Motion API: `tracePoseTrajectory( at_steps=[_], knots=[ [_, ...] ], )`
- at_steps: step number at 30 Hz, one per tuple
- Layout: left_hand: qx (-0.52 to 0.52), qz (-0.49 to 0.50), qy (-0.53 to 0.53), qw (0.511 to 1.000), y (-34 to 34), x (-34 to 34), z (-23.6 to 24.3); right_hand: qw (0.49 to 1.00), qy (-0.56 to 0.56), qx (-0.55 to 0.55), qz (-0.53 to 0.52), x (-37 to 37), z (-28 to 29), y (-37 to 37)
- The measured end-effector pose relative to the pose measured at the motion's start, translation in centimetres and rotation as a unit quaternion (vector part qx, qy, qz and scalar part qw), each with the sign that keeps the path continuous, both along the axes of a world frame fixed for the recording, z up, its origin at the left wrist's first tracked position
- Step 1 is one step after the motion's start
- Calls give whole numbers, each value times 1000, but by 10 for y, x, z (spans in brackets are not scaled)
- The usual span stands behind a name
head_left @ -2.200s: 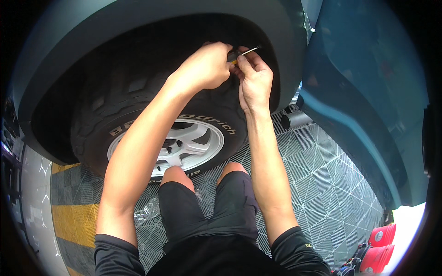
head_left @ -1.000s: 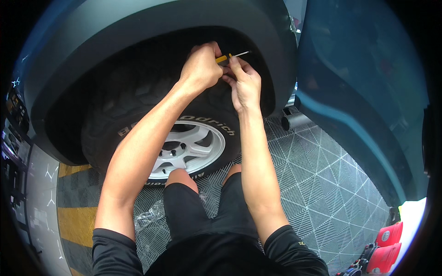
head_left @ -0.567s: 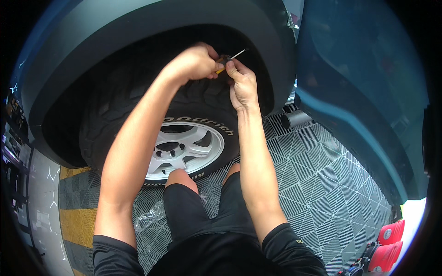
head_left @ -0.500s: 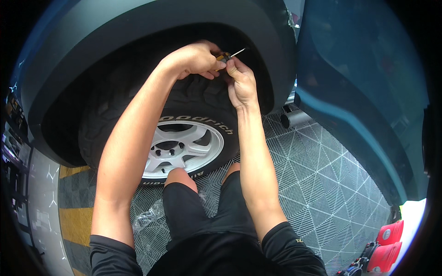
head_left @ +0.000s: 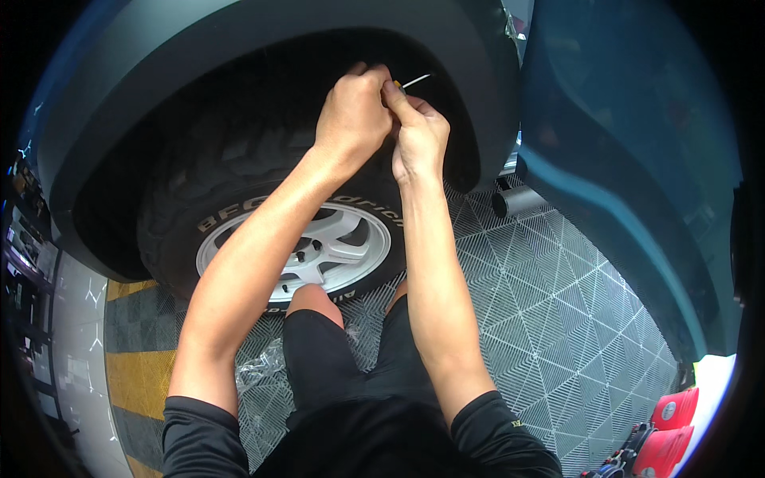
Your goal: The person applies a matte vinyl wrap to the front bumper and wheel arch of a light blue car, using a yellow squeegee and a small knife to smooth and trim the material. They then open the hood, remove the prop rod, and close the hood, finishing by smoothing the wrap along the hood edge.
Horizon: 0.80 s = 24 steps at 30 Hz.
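Note:
A screwdriver (head_left: 414, 80) with a yellow and black handle points up and right, its slim shank reaching into the dark inside of a vehicle's wheel arch (head_left: 319, 24). My left hand (head_left: 358, 111) is closed around the handle, which is mostly hidden by fingers. My right hand (head_left: 418, 135) grips it just beside the left, thumb pressed on the handle near the shank. Below both hands is a large black tyre (head_left: 179, 203) on a white spoked rim (head_left: 351, 255); my left forearm crosses in front of it.
A blue body panel (head_left: 621, 143) stands at the right, with a cylindrical metal pipe (head_left: 522, 203) low beside the arch. Red buckets (head_left: 665, 446) sit at the lower right. Crumpled clear plastic (head_left: 259, 366) lies on the patterned tile floor (head_left: 550, 327), beside my knees.
Both hands have moved a little higher and drawn together. My left hand has turned more upright, covering most of the yellow handle, which showed more clearly earlier.

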<state>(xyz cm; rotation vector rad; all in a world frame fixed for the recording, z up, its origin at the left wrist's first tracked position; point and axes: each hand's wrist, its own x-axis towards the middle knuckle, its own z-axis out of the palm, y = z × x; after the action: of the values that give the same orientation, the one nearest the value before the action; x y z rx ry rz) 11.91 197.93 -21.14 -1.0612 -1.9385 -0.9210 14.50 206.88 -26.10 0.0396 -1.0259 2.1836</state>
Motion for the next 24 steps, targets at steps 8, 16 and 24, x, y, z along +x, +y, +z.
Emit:
tracePoseTrajectory(
  at_steps=[8,16,24],
  knots=[
    [-242,-38,-191,951,-20,-6,21,995,82,-15,60,-10,-20,8],
    [-165,-179,-377,894,-17,-25,26,978,96,49,179,-13,-26,31],
    [11,-84,-163,983,-17,-3,-3,999,48,9,-21,-6,-13,-9]
  ],
)
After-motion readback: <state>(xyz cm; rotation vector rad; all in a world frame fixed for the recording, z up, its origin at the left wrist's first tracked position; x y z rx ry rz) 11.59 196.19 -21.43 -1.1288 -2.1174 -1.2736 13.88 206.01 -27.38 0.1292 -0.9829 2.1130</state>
